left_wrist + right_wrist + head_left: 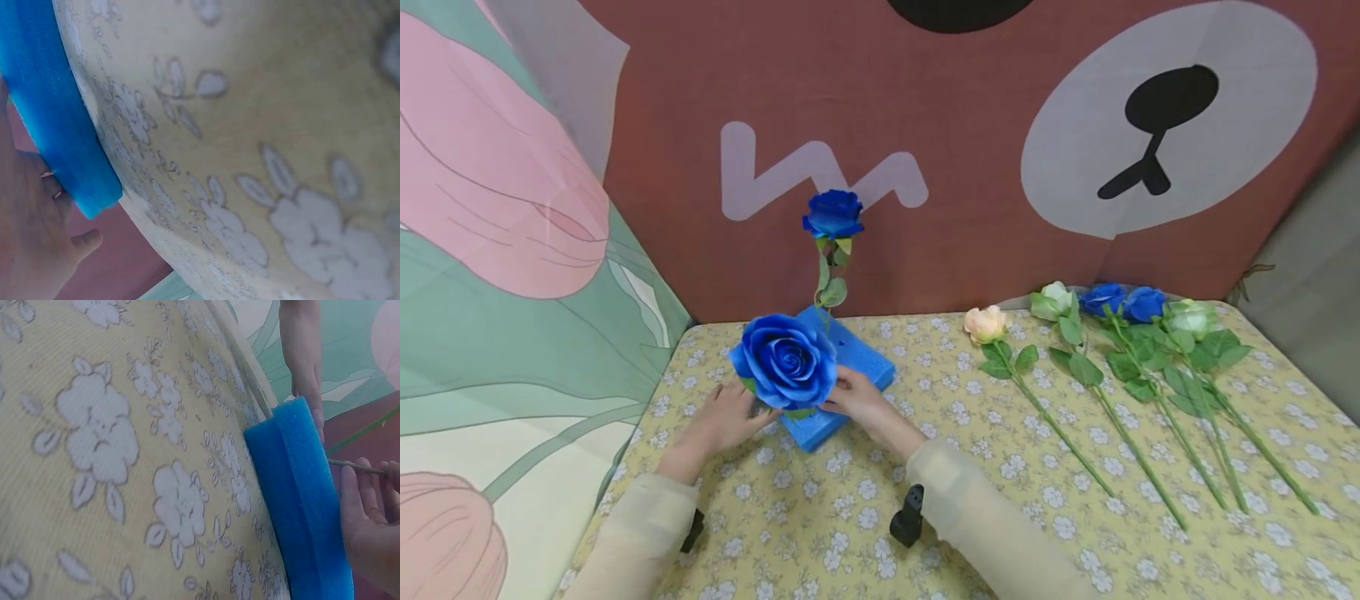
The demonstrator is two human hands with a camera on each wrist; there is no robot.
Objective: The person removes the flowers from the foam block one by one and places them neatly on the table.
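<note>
A large blue rose [784, 360] stands over a blue foam block [867, 364], its bloom covering part of the block and both hands' fingertips in the head view. Close above the foam, my right hand [375, 525] pinches the thin rose stem [356, 465] between thumb and fingers. My left hand [721, 423] rests against the block's left side; its fingers [37, 175] lie along the foam edge in the left wrist view. Farther back, a second blue rose [833, 215] rises upright from the block on a leafy stem.
On the right of the floral tablecloth [820, 533] lie several loose roses: a peach rose [985, 323], a pale green rose [1054, 300], blue roses [1144, 304] and another pale green rose [1192, 317]. A printed brown backdrop [925, 250] stands behind the table.
</note>
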